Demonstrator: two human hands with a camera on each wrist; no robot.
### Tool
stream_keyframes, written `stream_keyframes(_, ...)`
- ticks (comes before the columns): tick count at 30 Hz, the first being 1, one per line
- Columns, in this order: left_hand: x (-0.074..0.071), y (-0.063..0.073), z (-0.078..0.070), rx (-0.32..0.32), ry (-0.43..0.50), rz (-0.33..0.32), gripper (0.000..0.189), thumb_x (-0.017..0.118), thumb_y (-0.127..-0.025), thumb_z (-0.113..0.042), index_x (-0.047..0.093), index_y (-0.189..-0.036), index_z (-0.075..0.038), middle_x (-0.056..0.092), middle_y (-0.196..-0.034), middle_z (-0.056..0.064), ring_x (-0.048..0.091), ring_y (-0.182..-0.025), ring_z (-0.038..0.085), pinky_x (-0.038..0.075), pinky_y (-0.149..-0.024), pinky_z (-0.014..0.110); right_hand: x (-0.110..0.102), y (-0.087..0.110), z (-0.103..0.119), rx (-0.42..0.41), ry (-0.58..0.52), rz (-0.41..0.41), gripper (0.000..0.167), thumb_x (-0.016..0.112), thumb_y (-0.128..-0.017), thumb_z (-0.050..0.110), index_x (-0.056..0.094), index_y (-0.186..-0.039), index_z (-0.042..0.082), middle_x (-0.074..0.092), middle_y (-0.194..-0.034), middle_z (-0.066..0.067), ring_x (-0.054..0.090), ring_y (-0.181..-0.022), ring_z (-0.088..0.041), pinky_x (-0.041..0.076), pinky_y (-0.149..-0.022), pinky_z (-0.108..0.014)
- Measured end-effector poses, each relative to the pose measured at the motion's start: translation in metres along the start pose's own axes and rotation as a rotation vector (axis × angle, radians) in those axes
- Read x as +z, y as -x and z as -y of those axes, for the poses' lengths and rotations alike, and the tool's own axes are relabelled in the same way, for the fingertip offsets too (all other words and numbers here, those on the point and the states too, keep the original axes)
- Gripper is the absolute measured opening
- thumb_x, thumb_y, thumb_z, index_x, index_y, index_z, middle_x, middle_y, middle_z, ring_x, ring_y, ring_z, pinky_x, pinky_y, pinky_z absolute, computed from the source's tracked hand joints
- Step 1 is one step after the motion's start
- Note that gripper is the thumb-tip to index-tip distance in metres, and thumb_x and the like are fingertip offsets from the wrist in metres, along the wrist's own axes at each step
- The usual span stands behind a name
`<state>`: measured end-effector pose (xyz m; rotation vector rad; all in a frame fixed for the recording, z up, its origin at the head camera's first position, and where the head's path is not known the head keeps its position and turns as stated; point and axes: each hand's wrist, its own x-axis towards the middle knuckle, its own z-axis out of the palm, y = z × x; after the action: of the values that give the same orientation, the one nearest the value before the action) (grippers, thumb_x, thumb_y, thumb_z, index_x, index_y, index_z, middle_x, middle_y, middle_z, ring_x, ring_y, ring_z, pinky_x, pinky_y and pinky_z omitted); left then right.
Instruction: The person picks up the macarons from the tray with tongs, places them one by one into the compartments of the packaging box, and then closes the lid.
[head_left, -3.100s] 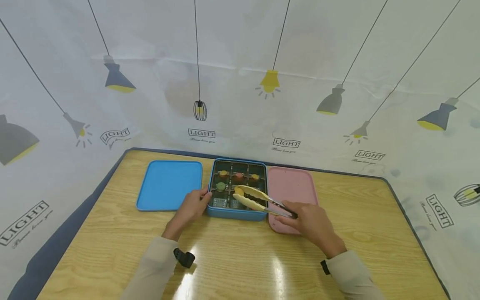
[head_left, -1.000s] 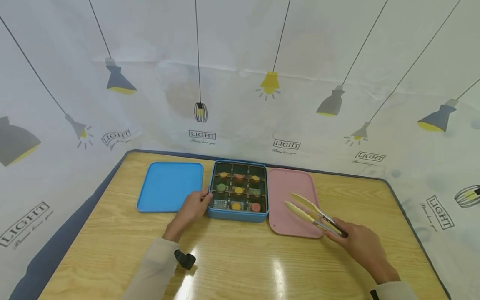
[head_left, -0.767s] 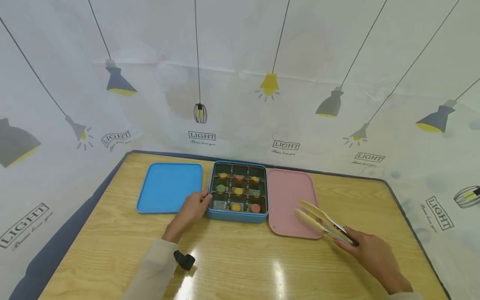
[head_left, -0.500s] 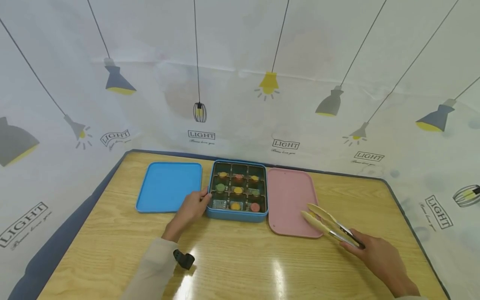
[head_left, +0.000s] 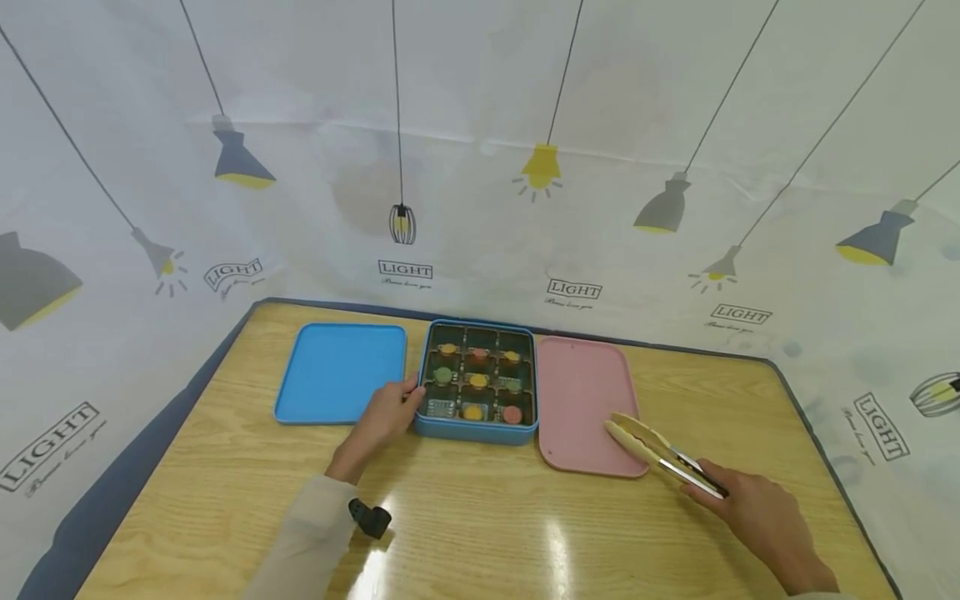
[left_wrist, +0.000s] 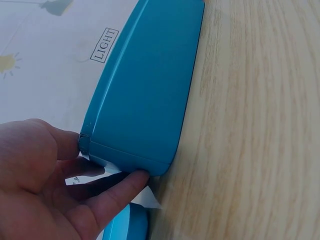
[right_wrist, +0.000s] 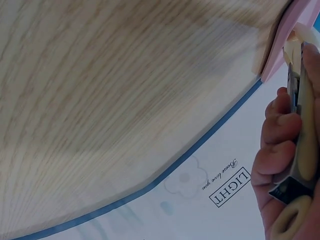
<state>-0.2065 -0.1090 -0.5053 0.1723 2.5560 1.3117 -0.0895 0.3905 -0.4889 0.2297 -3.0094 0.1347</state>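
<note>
My left hand (head_left: 386, 410) grips the front left side of a blue box (head_left: 476, 432); in the left wrist view its thumb meets the rim and its fingers touch the side wall (left_wrist: 145, 85). Divided into square compartments, the box holds several small round pieces, among them a green one (head_left: 443, 376), a yellow one (head_left: 477, 381) and a red one (head_left: 512, 414). My right hand (head_left: 765, 512) holds a pair of tongs (head_left: 633, 443) with cream tips over a pink tray (head_left: 585, 383). Something yellowish shows between the tips, too small to tell what.
Left of the box lies a flat blue lid or tray (head_left: 341, 375). The pink tray stands close against the box's right side. Everything rests on a wooden table (head_left: 465, 525), backed by a printed wall sheet (head_left: 480, 233).
The tongs have gone from above the box, where they held a yellow piece, rightward to the pink tray's right edge. Their arms have drawn closer together. The left hand keeps its place.
</note>
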Motion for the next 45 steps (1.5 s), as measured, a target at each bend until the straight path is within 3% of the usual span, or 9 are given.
stream_keyframes(8, 0.0, -0.002, 0.0, -0.002, -0.015, -0.01, 0.053, 0.042, -0.108, -0.027, 0.03, -0.154, -0.004, 0.037, -0.051, 0.0, 0.026, -0.041, 0.012, 0.031, -0.045, 0.027, 0.005, -0.003, 0.006, -0.024, -0.004, -0.036, 0.048, 0.078, -0.081, 0.044, 0.074, -0.118, 0.014, 0.071, -0.077, -0.006, 0.049, -0.051, -0.012, 0.036, -0.039, -0.036)
stream_keyframes(20, 0.0, -0.002, 0.0, -0.012, -0.004, 0.001, 0.053, 0.042, -0.108, -0.027, 0.029, -0.154, -0.004, 0.038, -0.052, 0.0, 0.026, -0.042, 0.013, 0.031, -0.045, 0.027, 0.009, -0.017, 0.033, -0.062, -0.057, -0.113, 0.05, 0.082, -0.078, 0.039, 0.074, -0.119, 0.011, 0.071, -0.074, -0.007, 0.04, -0.049, -0.008, 0.031, -0.042, -0.029)
stream_keyframes(25, -0.001, -0.002, -0.001, -0.019, 0.006, 0.017, 0.054, 0.041, -0.108, -0.027, 0.028, -0.154, -0.003, 0.037, -0.052, 0.0, 0.025, -0.042, 0.013, 0.03, -0.045, 0.027, 0.005, -0.029, 0.048, -0.055, -0.094, -0.062, 0.053, 0.078, -0.083, 0.041, 0.072, -0.124, 0.009, 0.073, -0.081, -0.007, 0.038, -0.05, -0.008, 0.029, -0.042, -0.026)
stream_keyframes(30, -0.002, -0.002, 0.0, -0.014, -0.001, 0.017, 0.053, 0.042, -0.108, -0.027, 0.029, -0.154, -0.003, 0.037, -0.052, 0.0, 0.025, -0.042, 0.012, 0.03, -0.045, 0.027, 0.0, -0.041, 0.065, -0.045, -0.147, -0.047, 0.054, 0.076, -0.085, 0.043, 0.07, -0.127, 0.009, 0.069, -0.074, -0.002, 0.036, -0.049, -0.007, 0.027, -0.042, -0.024)
stream_keyframes(38, -0.002, -0.001, 0.0, -0.013, 0.002, 0.017, 0.053, 0.042, -0.108, -0.027, 0.029, -0.154, -0.003, 0.036, -0.052, 0.0, 0.025, -0.042, 0.012, 0.03, -0.045, 0.027, 0.002, -0.06, 0.089, -0.148, -0.189, -0.179, 0.051, 0.083, -0.078, 0.033, 0.073, -0.121, 0.006, 0.075, -0.085, -0.012, 0.041, -0.051, -0.006, 0.032, -0.045, -0.022)
stream_keyframes(43, -0.001, -0.001, 0.001, -0.013, -0.001, 0.017, 0.053, 0.042, -0.108, -0.027, 0.029, -0.154, -0.004, 0.037, -0.051, 0.0, 0.024, -0.041, 0.013, 0.029, -0.045, 0.027, 0.003, -0.071, 0.107, -0.192, -0.191, -0.199, 0.052, 0.084, -0.077, 0.033, 0.073, -0.12, 0.006, 0.074, -0.077, -0.011, 0.037, -0.047, -0.005, 0.03, -0.043, -0.021)
stream_keyframes(45, -0.001, -0.002, 0.001, -0.014, -0.003, 0.017, 0.053, 0.042, -0.108, -0.027, 0.029, -0.154, -0.004, 0.037, -0.052, 0.0, 0.024, -0.041, 0.013, 0.029, -0.045, 0.027, 0.003, -0.075, 0.114, -0.197, -0.19, -0.186, 0.052, 0.083, -0.078, 0.035, 0.073, -0.121, 0.007, 0.075, -0.081, -0.011, 0.037, -0.048, -0.005, 0.03, -0.043, -0.022)
